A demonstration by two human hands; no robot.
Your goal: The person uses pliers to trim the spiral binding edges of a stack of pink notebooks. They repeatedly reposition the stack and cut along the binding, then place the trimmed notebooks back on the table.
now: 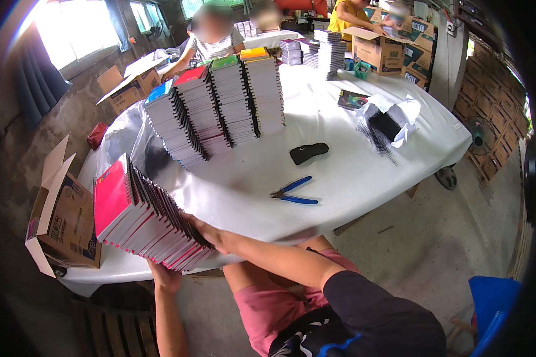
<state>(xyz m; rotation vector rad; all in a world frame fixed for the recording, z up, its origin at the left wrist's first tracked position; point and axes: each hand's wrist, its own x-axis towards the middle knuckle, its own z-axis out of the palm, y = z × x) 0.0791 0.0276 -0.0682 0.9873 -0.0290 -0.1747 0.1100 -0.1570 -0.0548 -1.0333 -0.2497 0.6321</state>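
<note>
A stack of red notebooks [152, 229], at the near left edge of the table [351, 163], is held by the left hand [165, 277] beneath and the right hand [207, 233] against its spiral side. An open cardboard box [72, 221] stands at the table's left end, its contents indiscernible.

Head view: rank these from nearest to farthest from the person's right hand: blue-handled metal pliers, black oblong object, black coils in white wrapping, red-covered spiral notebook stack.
From the right hand:
1. Red-covered spiral notebook stack: touching the hand.
2. Blue-handled metal pliers: to its right.
3. Black oblong object: beyond the pliers.
4. Black coils in white wrapping: farther right.
</note>
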